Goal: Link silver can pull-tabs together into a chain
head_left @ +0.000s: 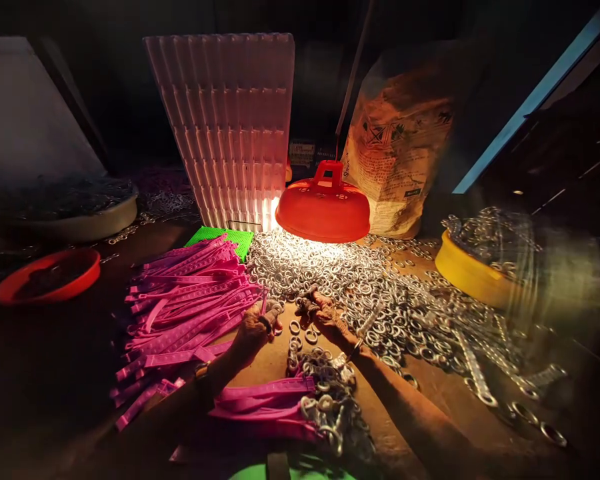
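My left hand [256, 328] is closed at the right edge of a heap of pink plastic straps [190, 300], and the narrow end of a pink strap [264, 302] stands up between its fingers. A little to the right, my right hand [324, 316] has its fingers curled together at the border of a wide pile of shiny rings [305, 263]. What those fingers hold is too dark to make out. Just below the hands, several loose rings [311, 336] lie on the brown tabletop. Nearer to me, pink straps with rings at their ends [265, 400] lie in a bundle.
An orange-red lamp [323, 207] hangs low over the ring pile. Behind stand a ribbed translucent panel [230, 127] and a printed sack [395, 153]. A yellow tub [473, 277] sits right, a red bowl [80, 275] left, and a green perforated tray [240, 241] behind the straps.
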`<action>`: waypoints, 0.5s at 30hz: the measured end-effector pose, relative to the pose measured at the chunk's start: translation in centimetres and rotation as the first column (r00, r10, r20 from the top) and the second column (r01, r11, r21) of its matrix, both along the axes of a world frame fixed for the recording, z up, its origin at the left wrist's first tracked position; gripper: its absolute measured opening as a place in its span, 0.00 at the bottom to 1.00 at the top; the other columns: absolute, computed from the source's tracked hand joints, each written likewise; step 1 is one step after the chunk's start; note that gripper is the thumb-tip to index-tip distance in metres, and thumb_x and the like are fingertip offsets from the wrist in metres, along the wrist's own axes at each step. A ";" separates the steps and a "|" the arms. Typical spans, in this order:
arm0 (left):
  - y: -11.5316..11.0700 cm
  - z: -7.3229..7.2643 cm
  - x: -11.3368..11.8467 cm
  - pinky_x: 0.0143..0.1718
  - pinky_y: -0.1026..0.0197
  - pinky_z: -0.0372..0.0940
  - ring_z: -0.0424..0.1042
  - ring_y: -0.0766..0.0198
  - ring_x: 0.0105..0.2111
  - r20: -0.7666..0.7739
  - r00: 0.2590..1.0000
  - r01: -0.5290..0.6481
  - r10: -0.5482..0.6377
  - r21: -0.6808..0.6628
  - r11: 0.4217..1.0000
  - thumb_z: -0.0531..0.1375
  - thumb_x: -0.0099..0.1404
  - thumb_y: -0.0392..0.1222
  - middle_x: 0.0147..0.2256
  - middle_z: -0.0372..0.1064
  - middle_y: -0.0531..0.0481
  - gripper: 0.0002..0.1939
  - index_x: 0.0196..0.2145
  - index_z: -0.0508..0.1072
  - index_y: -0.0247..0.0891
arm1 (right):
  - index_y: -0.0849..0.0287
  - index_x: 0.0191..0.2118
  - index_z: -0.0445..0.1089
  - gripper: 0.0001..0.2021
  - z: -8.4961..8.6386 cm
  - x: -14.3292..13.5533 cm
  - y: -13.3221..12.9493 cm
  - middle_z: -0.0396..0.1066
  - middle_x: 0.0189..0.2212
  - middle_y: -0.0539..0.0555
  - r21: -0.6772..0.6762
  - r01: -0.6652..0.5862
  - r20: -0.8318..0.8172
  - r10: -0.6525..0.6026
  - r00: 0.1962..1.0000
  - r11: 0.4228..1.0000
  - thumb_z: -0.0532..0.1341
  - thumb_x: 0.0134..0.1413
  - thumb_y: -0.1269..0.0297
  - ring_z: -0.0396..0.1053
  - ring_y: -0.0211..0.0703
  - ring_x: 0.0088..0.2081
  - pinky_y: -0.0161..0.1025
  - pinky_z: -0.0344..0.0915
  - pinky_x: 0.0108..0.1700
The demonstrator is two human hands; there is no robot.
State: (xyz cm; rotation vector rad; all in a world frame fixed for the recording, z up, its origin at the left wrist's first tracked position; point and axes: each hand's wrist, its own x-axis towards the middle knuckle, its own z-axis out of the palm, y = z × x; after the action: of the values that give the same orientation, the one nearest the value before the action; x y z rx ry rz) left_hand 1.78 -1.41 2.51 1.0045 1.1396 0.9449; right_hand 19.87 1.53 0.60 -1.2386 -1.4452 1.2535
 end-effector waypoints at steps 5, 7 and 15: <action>-0.4 -0.7 0.2 0.21 0.66 0.49 0.59 0.71 0.19 -0.028 0.999 0.032 -0.030 0.072 0.997 0.60 0.48 0.62 0.23 0.65 0.47 0.25 0.25 0.66 0.33 | 0.59 0.34 0.65 0.10 0.2 -0.8 -2.1 0.70 0.22 0.51 0.035 -0.042 -0.059 0.044 0.997 0.998 0.55 0.52 0.57 0.66 0.36 0.21 0.32 0.63 0.23; -0.6 -1.1 -0.1 0.22 0.66 0.50 0.60 0.71 0.21 -0.029 0.999 0.048 -0.046 0.101 0.994 0.60 0.47 0.64 0.25 0.66 0.45 0.27 0.24 0.68 0.32 | 0.59 0.34 0.66 0.11 0.5 -1.0 -2.5 0.70 0.22 0.51 0.047 -0.061 -0.052 0.064 0.997 0.997 0.54 0.52 0.58 0.66 0.36 0.23 0.31 0.62 0.23; -0.4 -1.3 0.4 0.21 0.66 0.51 0.58 0.71 0.20 -0.085 0.995 0.065 -0.051 0.171 0.983 0.58 0.53 0.62 0.24 0.64 0.48 0.25 0.23 0.66 0.34 | 0.59 0.33 0.65 0.10 0.6 -2.0 -2.2 0.67 0.19 0.49 0.025 -0.054 -0.058 0.055 0.997 0.998 0.53 0.51 0.59 0.61 0.34 0.19 0.30 0.60 0.19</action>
State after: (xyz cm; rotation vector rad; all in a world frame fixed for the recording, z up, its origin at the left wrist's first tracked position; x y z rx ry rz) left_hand 2.21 -1.78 1.21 1.2200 1.1026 0.9766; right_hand 17.87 -0.67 1.23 -1.1446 -1.4560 1.2950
